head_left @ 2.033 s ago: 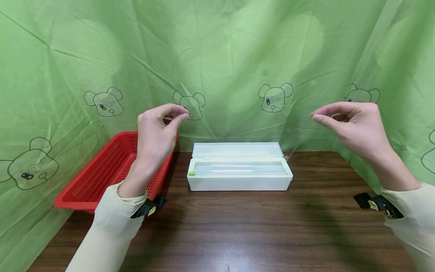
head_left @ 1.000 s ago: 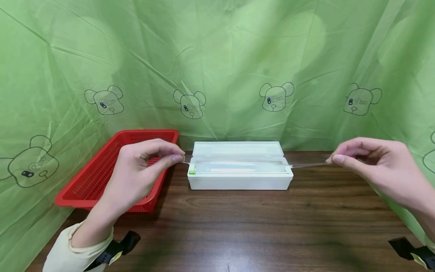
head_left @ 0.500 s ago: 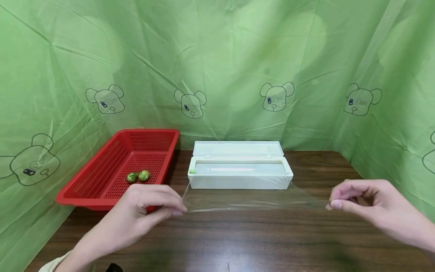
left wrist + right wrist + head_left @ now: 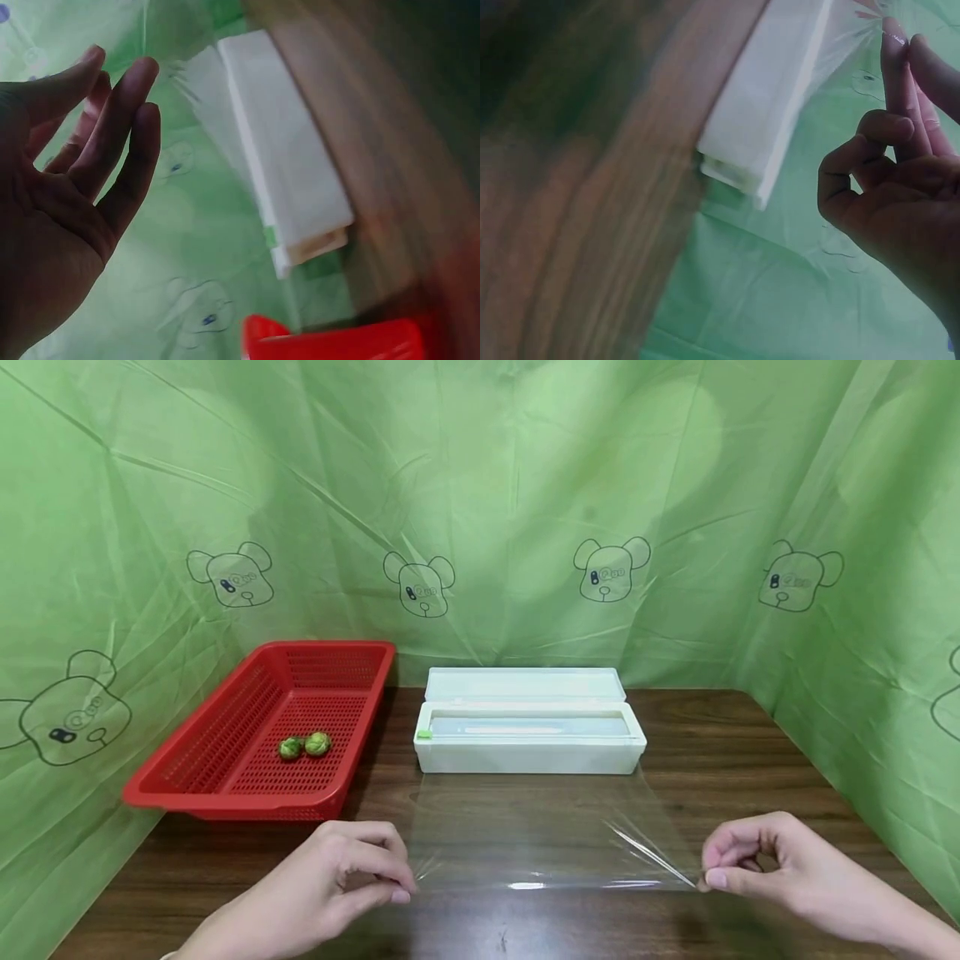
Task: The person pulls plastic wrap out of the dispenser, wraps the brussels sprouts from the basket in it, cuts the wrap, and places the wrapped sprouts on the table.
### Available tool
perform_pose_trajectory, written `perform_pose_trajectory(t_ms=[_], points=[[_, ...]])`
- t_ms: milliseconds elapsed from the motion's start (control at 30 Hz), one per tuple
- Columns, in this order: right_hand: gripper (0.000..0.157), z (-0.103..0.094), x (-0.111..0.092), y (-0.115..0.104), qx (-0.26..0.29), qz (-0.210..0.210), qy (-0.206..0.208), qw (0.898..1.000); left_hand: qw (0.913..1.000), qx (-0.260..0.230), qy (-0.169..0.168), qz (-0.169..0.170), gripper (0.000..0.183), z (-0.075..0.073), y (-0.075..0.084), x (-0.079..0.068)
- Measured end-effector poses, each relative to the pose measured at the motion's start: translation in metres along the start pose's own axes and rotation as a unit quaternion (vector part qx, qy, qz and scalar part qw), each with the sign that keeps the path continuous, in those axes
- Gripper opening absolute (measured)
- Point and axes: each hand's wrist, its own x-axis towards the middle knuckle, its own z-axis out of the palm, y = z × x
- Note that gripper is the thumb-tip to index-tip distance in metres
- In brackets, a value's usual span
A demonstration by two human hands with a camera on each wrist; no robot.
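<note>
A sheet of clear cling film (image 4: pixel 525 843) stretches forward from the white cling film dispenser (image 4: pixel 529 757), its near edge drawn between my hands above the table. My left hand (image 4: pixel 341 881) pinches the film's left corner between thumb and fingers. At the right corner, my right hand (image 4: pixel 772 868) pinches the film with thumb and index finger, and bright creases run from there. In the right wrist view the right hand (image 4: pixel 900 150) has film gathered at its fingertips. The left wrist view is dim, and the film at the left hand (image 4: pixel 75 172) is hard to make out.
The dispenser's lid (image 4: pixel 525 683) stands raised behind it, with a green slider (image 4: pixel 424 734) at its left end. A red basket (image 4: pixel 225 807) on the left contains two brussels sprouts (image 4: pixel 317 744). Green curtains (image 4: pixel 480 510) enclose the wooden table (image 4: pixel 705 752).
Both hands have come down and toward me from above the dispenser, drawing out the film in front of it. The sprouts, earlier covered by my left arm, now show.
</note>
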Motion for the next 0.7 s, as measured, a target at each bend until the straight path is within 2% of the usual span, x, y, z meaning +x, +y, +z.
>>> perform_pose_trajectory(t_ms=[67,133,300,400,467,567,700], points=[[0.033,0.003,0.0,0.006,0.019,0.0,-0.01,1.0,1.0,-0.006,-0.002,0.003,0.022,0.005,-0.006,-0.003],[0.032,0.007,0.0,0.011,0.04,0.001,-0.021,0.999,0.9998,-0.018,-0.002,-0.01,0.021,0.011,-0.012,-0.005],[0.028,0.016,0.0,0.021,0.077,0.015,-0.047,0.996,0.9953,-0.043,-0.004,-0.086,0.016,0.021,-0.024,-0.01],[0.024,0.02,0.002,0.026,0.105,0.036,-0.065,0.992,0.9914,-0.053,-0.008,-0.119,0.015,0.026,-0.03,-0.013],[0.021,0.023,0.003,0.029,0.118,0.048,-0.073,0.989,0.9903,-0.052,-0.011,-0.129,0.017,0.03,-0.035,-0.014],[0.018,0.027,0.004,0.034,0.131,0.057,-0.082,0.986,0.9924,-0.036,-0.018,-0.117,0.019,0.035,-0.04,-0.017],[0.016,0.032,0.005,0.04,0.138,0.053,-0.09,0.985,0.9964,0.005,-0.033,-0.078,0.018,0.043,-0.046,-0.019]])
